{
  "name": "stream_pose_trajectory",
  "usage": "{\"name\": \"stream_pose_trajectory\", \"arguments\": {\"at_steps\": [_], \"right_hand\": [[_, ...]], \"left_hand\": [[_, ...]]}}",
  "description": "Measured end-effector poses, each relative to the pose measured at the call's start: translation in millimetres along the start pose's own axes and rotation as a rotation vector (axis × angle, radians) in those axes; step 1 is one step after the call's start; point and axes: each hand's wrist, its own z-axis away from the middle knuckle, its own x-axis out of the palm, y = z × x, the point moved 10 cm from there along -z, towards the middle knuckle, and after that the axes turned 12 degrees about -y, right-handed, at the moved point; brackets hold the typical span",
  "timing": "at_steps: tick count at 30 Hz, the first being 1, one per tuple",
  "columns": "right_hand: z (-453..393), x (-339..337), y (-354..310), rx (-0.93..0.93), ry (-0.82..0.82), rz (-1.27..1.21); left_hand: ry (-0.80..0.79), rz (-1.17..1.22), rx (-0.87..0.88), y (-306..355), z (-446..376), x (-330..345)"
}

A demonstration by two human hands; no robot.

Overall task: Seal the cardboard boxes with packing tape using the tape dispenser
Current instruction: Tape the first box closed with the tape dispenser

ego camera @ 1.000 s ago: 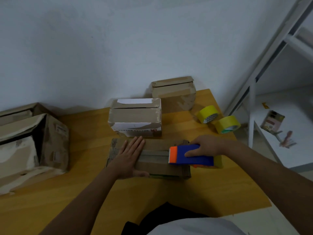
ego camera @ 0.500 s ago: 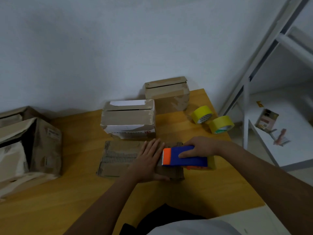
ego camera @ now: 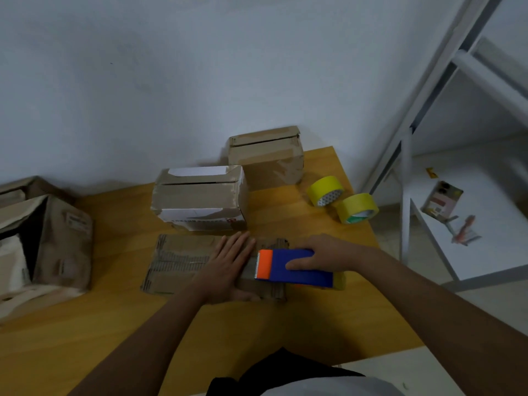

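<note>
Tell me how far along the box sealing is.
Done, apparently: the two upright brown cardboard boxes at the back, one with a white label and one by the wall, show glossy tape. In hand: the left hand presses the flat cardboard box while the right hand holds the blue and orange tape dispenser at its right end. Left: the open torn box at far left.

Wooden table (ego camera: pixel 328 324) agst grey wall (ego camera: pixel 171 81); white shelf rack (ego camera: pixel 405 195) w/ small packet (ego camera: pixel 441 202) at right
</note>
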Motion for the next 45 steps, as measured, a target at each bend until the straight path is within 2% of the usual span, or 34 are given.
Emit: {"name": "stream_pose_trajectory", "arguments": {"at_steps": [11,15,22,31,35,40,45], "right_hand": [[39,-29,46,0.007,0.021,0.09],[46,-27,57,-0.011,0.03,0.03],[68,-21,104,0.065,0.043,-0.024],[32,-6,94,0.159,0.05,0.088],[9,1,83,0.231,0.036,0.114],[-4,2,70,0.287,0.023,0.151],[-10,2,64,0.355,0.04,0.197]], "left_hand": [[-0.051,-0.055,-0.051,2,-4,3],[-0.063,-0.056,-0.064,2,-3,3],[-0.059,-0.042,-0.053,4,-3,4],[-0.058,-0.047,-0.034,5,-3,2],[-0.043,-0.084,-0.114,15,-7,-14],[-0.02,0.135,-0.235,44,-28,-10],[0.017,0.068,-0.276,45,-26,5]]}}
